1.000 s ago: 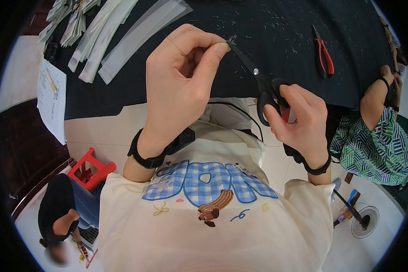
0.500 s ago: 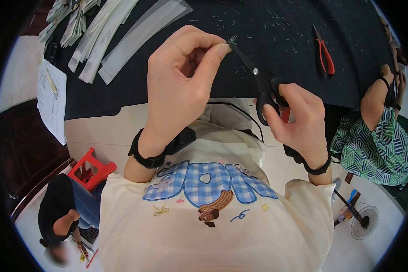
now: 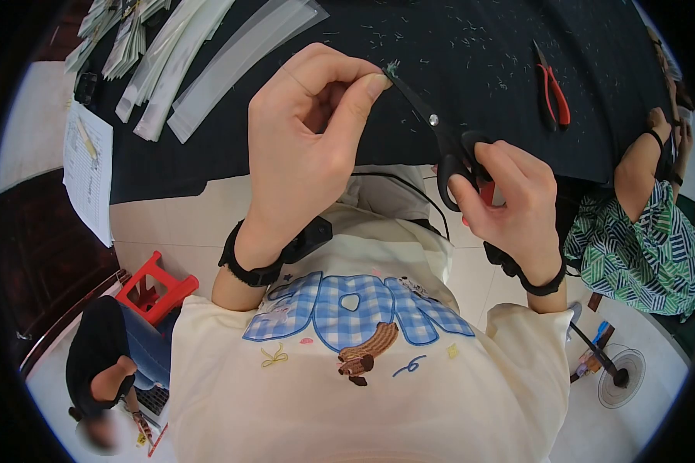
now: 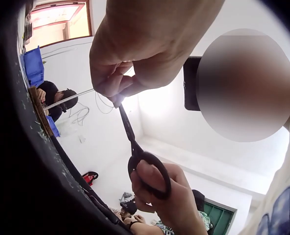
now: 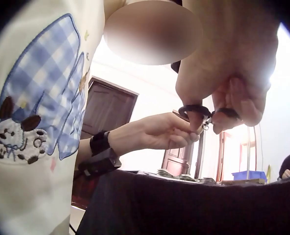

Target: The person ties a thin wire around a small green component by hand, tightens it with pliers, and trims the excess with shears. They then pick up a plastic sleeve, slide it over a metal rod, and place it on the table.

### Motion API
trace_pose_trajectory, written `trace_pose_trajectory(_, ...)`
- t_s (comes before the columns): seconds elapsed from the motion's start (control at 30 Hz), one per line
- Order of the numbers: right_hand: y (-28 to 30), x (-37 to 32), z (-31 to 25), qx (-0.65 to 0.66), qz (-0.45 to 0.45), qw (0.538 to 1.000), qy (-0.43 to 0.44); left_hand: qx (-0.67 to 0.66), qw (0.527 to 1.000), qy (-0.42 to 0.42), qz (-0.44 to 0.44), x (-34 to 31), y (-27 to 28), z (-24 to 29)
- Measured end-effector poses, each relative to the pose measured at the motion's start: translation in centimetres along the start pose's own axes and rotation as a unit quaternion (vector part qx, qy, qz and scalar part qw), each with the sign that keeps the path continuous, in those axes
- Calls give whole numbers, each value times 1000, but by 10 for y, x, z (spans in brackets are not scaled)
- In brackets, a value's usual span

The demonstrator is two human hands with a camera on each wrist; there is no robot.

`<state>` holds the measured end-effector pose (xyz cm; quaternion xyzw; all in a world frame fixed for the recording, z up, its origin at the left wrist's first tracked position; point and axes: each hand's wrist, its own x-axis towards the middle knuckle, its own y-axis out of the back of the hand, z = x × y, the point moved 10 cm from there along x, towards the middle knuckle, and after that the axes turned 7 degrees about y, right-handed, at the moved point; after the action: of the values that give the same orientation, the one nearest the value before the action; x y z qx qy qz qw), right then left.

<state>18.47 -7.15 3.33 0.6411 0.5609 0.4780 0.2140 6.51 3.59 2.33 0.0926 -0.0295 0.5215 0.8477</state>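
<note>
My left hand pinches a small tuft of pale green strands between thumb and forefinger, above the black cloth. What the tuft belongs to is hidden behind the fingertips. My right hand holds black scissors, thumb and fingers through the handle loops. Their narrow blades point up and left, close together, with the tips right at the left fingertips and the tuft. In the left wrist view the scissors reach up to the pinching fingers. The right wrist view shows the loops around the right hand's digits.
Black cloth covers the table, scattered with tiny pale clippings. Red-handled pliers lie at the right. Clear plastic sleeves and bundled strips lie at the back left, near a written sheet. Other people sit around, one by a red stool.
Both hands and the scissors have shifted very slightly left. The tuft at the left fingertips looks greener and fuller. The scissor tips stay at the fingertips throughout.
</note>
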Motion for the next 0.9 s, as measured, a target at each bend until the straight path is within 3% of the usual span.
trace_pose_trajectory(0.47,-3,3,1,16,3,1000,0,1,1000,-12,-3,2,2,1)
trace_pose_trajectory(0.9,-13,5,3,50,-11,998,-26,-35,999,26,-9,3,6,-13)
